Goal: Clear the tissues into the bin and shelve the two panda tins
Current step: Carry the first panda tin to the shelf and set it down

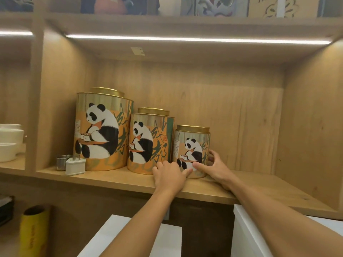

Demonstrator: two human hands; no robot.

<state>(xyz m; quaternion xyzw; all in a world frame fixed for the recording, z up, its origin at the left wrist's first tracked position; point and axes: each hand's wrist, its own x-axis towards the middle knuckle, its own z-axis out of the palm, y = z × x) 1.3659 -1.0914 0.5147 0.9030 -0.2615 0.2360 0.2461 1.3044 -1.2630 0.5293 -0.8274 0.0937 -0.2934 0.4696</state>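
Observation:
Three panda tins with gold lids stand in a row on the wooden shelf (115, 179): a large tin (102, 130) at the left, a medium tin (150, 140) in the middle, and a small tin (192, 145) at the right. Both hands hold the small tin near its base. My left hand (169, 175) presses its fingers against the tin's lower left side. My right hand (215, 167) wraps around its lower right side, thumb across the front. The small tin rests upright on the shelf, close beside the medium tin. No tissues or bin are in view.
A white plug adapter (75, 166) and a small steel cup (62, 161) sit left of the large tin. White bowls (9, 143) fill the neighbouring compartment. A yellow roll (33, 230) and white boxes (248, 236) lie below. Bare shelf extends to the right of the small tin.

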